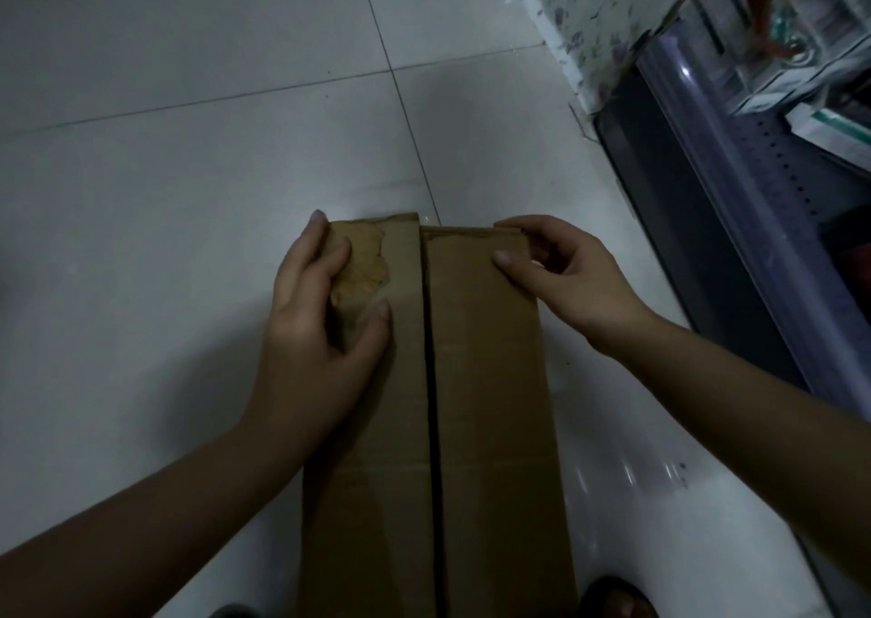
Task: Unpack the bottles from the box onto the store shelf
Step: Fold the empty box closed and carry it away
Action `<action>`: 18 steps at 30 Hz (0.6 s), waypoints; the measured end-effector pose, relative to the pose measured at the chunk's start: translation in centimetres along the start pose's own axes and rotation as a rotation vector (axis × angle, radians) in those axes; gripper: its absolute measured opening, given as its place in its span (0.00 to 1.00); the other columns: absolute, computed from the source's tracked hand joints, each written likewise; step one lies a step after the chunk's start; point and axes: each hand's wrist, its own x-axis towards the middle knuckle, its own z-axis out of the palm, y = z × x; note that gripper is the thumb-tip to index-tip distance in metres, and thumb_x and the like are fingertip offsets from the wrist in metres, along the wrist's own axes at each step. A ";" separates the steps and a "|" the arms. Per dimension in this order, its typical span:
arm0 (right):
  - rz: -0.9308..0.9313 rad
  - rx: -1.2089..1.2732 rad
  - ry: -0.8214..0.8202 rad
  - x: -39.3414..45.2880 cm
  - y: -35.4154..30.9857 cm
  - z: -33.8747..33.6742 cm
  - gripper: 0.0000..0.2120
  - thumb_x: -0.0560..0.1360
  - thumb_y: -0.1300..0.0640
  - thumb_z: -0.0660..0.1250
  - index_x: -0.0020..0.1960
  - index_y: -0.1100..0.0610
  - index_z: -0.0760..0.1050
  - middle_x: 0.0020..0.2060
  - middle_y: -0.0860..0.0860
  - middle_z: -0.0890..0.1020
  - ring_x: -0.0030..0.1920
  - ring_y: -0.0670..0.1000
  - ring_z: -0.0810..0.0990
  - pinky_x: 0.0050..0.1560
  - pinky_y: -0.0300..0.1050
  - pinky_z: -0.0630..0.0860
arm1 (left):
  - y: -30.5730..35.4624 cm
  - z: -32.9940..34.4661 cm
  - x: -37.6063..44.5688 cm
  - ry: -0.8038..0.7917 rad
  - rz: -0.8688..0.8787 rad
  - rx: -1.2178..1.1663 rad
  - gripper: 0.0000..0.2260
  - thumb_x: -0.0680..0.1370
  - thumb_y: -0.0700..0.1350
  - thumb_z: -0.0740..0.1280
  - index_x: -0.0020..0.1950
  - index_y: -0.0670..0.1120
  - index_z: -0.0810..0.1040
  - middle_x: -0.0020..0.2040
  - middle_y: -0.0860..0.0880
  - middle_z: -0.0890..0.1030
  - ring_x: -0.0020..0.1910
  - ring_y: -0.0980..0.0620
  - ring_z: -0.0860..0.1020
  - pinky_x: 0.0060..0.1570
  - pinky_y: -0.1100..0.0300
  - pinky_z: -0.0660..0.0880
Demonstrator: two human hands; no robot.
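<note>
A long brown cardboard box [485,382] stands on the white tiled floor in front of me, its two top flaps closed with a dark slit down the middle. My left hand [316,316] lies on the far end of the left flap, fingers spread over a torn patch of cardboard and thumb pressing near the slit. My right hand [565,278] grips the far right corner of the right flap, thumb on top and fingers curled over the edge. No bottles are visible; the inside of the box is hidden.
A store shelf [754,179] with a shiny rail runs along the right side, holding packaged goods [829,132]. A flower-patterned surface [584,19] stands at the upper right. My feet [612,598] show at the bottom edge beside the box.
</note>
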 end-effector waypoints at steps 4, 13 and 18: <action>-0.006 -0.018 0.039 0.1 -0.4 0.4 0.15 0.74 0.61 0.70 0.60 0.55 0.75 0.49 0.47 0.82 0.49 0.41 0.82 0.50 0.34 0.79 | -0.3 -0.5 1.3 -0.096 0.148 0.290 0.29 0.74 0.58 0.61 0.69 0.42 0.69 0.73 0.46 0.67 0.76 0.50 0.58 0.75 0.48 0.54; -0.016 -0.041 0.035 0.8 -0.8 0.8 0.19 0.74 0.59 0.70 0.63 0.55 0.74 0.50 0.45 0.82 0.51 0.42 0.82 0.56 0.39 0.79 | -0.2 -3.5 6.8 -0.249 0.378 0.400 0.16 0.77 0.58 0.60 0.48 0.48 0.78 0.49 0.50 0.75 0.46 0.50 0.72 0.47 0.55 0.67; -0.045 -0.169 -0.066 1.9 -1.8 1.2 0.21 0.74 0.56 0.70 0.66 0.53 0.74 0.55 0.46 0.81 0.55 0.42 0.80 0.59 0.38 0.77 | -0.7 -2.3 8.1 -0.292 0.278 0.234 0.17 0.68 0.64 0.66 0.44 0.52 0.72 0.43 0.51 0.71 0.40 0.58 0.69 0.40 0.64 0.67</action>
